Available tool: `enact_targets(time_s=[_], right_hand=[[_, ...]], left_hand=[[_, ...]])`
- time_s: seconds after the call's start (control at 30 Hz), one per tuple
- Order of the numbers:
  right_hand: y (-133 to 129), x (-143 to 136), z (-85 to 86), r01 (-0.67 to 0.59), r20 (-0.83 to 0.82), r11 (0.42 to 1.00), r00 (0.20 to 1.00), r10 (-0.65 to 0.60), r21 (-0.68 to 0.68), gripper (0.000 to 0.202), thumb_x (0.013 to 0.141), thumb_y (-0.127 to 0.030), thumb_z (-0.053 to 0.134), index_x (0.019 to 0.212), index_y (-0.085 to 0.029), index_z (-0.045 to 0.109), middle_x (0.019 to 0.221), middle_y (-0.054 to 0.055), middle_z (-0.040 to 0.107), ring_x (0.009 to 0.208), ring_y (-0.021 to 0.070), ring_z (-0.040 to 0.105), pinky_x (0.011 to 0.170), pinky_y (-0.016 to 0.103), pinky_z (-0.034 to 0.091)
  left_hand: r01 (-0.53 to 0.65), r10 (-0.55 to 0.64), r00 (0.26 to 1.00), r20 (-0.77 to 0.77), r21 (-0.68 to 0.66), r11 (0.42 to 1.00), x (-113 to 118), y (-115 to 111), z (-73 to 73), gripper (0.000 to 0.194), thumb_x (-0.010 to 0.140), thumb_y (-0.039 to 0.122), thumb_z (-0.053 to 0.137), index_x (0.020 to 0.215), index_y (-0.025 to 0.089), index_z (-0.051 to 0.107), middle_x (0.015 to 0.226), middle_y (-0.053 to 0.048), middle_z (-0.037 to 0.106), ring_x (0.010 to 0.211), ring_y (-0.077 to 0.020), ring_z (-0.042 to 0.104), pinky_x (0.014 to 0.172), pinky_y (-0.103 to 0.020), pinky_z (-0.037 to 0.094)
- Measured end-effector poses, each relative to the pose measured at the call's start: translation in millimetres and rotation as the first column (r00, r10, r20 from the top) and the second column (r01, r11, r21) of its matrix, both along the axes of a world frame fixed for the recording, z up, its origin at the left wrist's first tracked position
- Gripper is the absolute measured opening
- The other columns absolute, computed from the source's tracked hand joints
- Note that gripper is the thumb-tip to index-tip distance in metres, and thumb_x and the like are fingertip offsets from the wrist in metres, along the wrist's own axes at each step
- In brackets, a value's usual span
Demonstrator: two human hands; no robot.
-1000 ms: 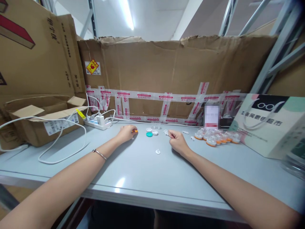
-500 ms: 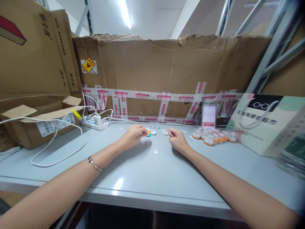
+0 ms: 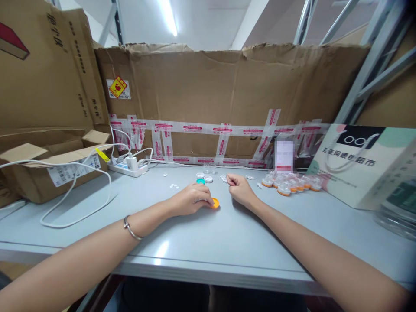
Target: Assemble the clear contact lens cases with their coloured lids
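Note:
My left hand (image 3: pixel 195 199) pinches an orange round cap (image 3: pixel 216 203) by its left edge, low over the middle of the table. The white peg-like piece seen there earlier is hidden now. Behind the hand lie a teal round cap (image 3: pixel 200 181) and a white ring-shaped cap (image 3: pixel 208 179). Closed into a fist, my right hand (image 3: pixel 239 189) rests beside small white plastic pieces (image 3: pixel 223 178); whatever its fingers hold is hidden. More white bits (image 3: pixel 174 186) lie left of the teal cap.
Clear containers with orange bases (image 3: pixel 284 189) cluster at right, before a pixelated upright screen (image 3: pixel 284 156) and a paper bag (image 3: pixel 349 167). A power strip (image 3: pixel 128 168) with loose white cables and an open carton (image 3: pixel 55 169) stand left. A large cardboard sheet (image 3: pixel 208 95) backs the table.
My left hand has brought the orange cap from beside the teal cap toward me and to the right, over the spot of the white piece. The right hand stays closed, almost unmoved.

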State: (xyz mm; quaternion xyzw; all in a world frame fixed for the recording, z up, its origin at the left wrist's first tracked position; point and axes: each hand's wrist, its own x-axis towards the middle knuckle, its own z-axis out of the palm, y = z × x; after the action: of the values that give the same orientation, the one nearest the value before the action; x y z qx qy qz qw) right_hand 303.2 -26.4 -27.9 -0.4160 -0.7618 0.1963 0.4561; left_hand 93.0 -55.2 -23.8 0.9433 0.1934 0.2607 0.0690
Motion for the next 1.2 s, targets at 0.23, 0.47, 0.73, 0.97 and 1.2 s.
enact_targets(time_s=[0.23, 0.47, 0.73, 0.97, 1.2], right_hand=[[-2, -2, -0.1, -0.044, 0.042, 0.999, 0.998, 0.045, -0.024, 0.018, 0.041, -0.012, 0.029, 0.053, -0.021, 0.019, 0.052, -0.006, 0.021, 0.053, 0.0096, 0.021, 0.051, 0.025, 0.015], [-6, -3, 2.1, -0.081, 0.098, 0.995, 0.991, 0.087, -0.063, 0.019, 0.04, -0.011, 0.03, 0.052, -0.02, 0.019, 0.051, -0.006, 0.02, 0.053, 0.0097, 0.021, 0.051, 0.025, 0.015], [-9, -2, 5.6, -0.085, 0.106, 0.994, 0.99, 0.092, -0.068, 0.019, 0.041, -0.01, 0.03, 0.053, -0.02, 0.019, 0.052, -0.005, 0.021, 0.054, 0.01, 0.022, 0.051, 0.025, 0.015], [-8, 0, 5.2, -0.088, 0.109, 0.993, 0.989, 0.095, -0.074, 0.019, 0.041, -0.009, 0.03, 0.053, -0.02, 0.019, 0.053, -0.005, 0.022, 0.054, 0.0102, 0.022, 0.051, 0.026, 0.016], [-9, 0, 6.6, -0.086, 0.13, 0.991, 0.987, 0.099, -0.1, 0.02, 0.042, -0.008, 0.03, 0.053, -0.02, 0.019, 0.053, -0.005, 0.022, 0.054, 0.0101, 0.023, 0.051, 0.026, 0.016]], left_hand=[[-0.033, 0.031, 0.996, -0.081, -0.019, 0.999, -2, 3, 1.4, 0.019, 0.083, 0.009, 0.049, 0.081, 0.02, 0.065, 0.085, -0.001, 0.066, 0.085, -0.012, 0.058, 0.084, -0.027, 0.033], [-0.028, 0.026, 1.0, -0.015, -0.142, 0.99, -9, 7, 11.1, 0.015, 0.082, 0.02, 0.054, 0.084, 0.02, 0.068, 0.086, -0.004, 0.067, 0.083, -0.0137, 0.059, 0.081, -0.027, 0.041], [-0.658, 0.578, 0.724, -0.376, -0.123, 0.743, -98, 20, 68.6, 0.02, 0.076, 0.019, 0.051, 0.089, 0.018, 0.066, 0.096, -0.003, 0.066, 0.089, -0.0142, 0.058, 0.081, -0.022, 0.041], [-0.778, 0.519, 0.55, -0.654, -0.174, 0.604, -135, 31, 57.2, 0.021, 0.056, 0.015, 0.059, 0.074, 0.016, 0.069, 0.074, -0.004, 0.069, 0.068, -0.0162, 0.06, 0.058, -0.02, 0.042], [-0.784, 0.47, 0.531, -0.705, -0.199, 0.587, -130, 28, 57.6, 0.022, 0.055, 0.022, 0.06, 0.073, 0.015, 0.07, 0.073, -0.004, 0.069, 0.066, -0.016, 0.058, 0.056, -0.02, 0.04]])
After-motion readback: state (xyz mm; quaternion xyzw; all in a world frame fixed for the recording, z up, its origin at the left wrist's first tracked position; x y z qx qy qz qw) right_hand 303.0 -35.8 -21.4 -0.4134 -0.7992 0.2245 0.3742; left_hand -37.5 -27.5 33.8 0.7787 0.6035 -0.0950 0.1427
